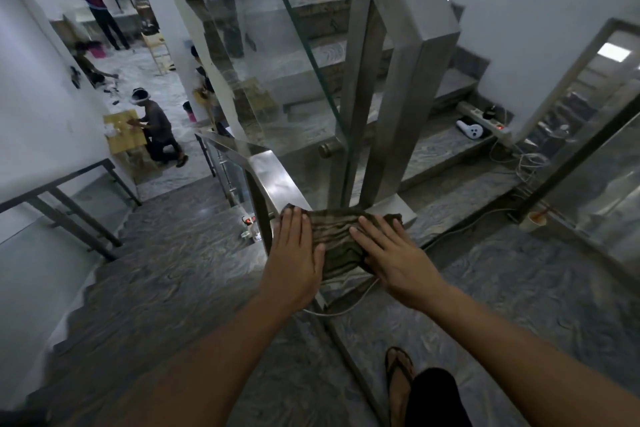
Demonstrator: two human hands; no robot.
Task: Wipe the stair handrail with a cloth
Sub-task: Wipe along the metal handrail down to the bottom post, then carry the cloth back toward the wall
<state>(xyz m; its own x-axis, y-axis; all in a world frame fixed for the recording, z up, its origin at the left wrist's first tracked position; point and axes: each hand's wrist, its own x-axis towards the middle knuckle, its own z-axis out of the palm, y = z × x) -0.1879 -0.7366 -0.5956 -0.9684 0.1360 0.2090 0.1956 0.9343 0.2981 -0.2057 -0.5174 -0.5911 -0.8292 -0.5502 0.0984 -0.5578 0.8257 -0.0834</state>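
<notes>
A dark olive striped cloth (341, 239) lies spread flat over the near end of a flat steel stair handrail (273, 175). My left hand (296, 253) presses palm-down on the cloth's left part, fingers together and stretched forward. My right hand (389, 255) lies flat on its right part with fingers spread. Neither hand is curled around the cloth. The bare steel rail runs away from the cloth toward the upper left, down the stairs.
A glass panel (294, 80) and tall steel posts (398, 97) rise just behind the rail. Marble stairs descend at left and climb at right. A power strip (485, 120) and white cables lie on the right steps. Several people are on the floor below. My sandalled foot (400, 381) stands on the landing.
</notes>
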